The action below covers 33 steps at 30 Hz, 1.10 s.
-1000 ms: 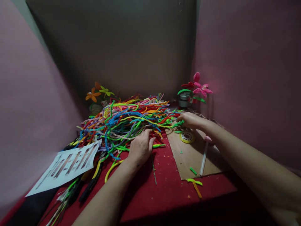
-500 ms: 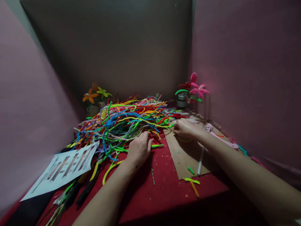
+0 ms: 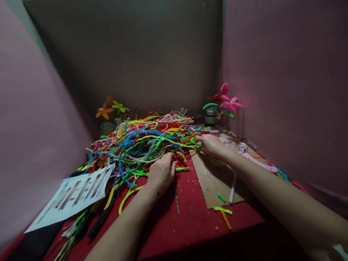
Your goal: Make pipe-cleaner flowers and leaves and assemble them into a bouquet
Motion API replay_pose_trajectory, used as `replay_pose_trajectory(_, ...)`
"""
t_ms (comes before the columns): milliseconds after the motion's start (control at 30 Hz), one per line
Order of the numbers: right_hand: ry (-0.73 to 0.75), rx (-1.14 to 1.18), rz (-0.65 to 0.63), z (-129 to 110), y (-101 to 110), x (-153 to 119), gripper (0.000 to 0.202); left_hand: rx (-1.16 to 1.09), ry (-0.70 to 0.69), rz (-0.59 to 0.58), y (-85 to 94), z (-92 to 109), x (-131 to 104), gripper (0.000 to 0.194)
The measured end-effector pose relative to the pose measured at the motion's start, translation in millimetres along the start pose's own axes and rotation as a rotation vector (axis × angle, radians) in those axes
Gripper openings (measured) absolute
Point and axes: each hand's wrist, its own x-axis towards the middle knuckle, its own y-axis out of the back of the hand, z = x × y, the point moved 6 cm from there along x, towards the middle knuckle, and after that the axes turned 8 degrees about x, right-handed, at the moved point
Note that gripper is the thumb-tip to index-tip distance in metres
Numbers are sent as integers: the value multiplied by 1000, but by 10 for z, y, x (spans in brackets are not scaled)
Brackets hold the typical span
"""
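Fuzzy, multicolour pipe cleaners [image 3: 152,132] lay tangled; left hand [image 3: 161,172] at 5 o'clock, right hand [image 3: 210,145] at 3. Couldn't tell either finger grip.

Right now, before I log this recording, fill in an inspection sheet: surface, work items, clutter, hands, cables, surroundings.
Surface: red cloth, cardboard at right.
Work items: tangled heap of coloured fuzzy stems.
Clutter: printed sheet at left; fuzzy scraps on and near the cardboard.
Hands: left hand at the heap's near edge; right hand by green stem ends; both grips unclear.
Cables: nothing seen.
Surroundings: pink walls both sides; fuzzy flowers towards the back.
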Motion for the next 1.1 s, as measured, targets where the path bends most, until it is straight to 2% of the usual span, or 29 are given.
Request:
replay_pose_trajectory(100, 3, 20, 16, -29, -36, 27, 23, -6, 1, 2, 16, 9, -2, 16)
replay_pose_trajectory(233, 23, 81, 43, 35, 23, 39, 28, -33, 4, 0, 20, 11, -8, 18)
replay_pose_trajectory(367, 2, 30, -84, 159, 65, -98, 22, -125, -12, 10, 19, 15, -1, 18)
replay_pose_trajectory(433, 3, -21, -131, 182, 50, -229, 31, -214, -3, 5, 29, 29, 17, 17)
replay_pose_trajectory(533, -7, -81, -123, 188, -4, -420, 54, -336, -19, -37, 60, 143, 67, 14)
replay_pose_trajectory(667, 12, -16, -91, 196, -78, -544, 55, -352, -103, -129, 82, 443, 169, 12)
replay_pose_trajectory(733, 59, 62, -49, 193, -63, -563, 62, -370, -121, -151, 68, 573, 236, 13)
replay_pose_trajectory(833, 214, 254, 46, 127, 15, -608, 72, -436, -69, -140, 31, 659, 333, 20)
replay_pose_trajectory(933, 364, 391, 124, 38, 80, -690, 73, -512, 11, -163, -27, 656, 375, 22)
replay_pose_trajectory(1100, 436, 440, 154, -56, 96, -767, 77, -628, 88, -280, -123, 609, 333, 22)
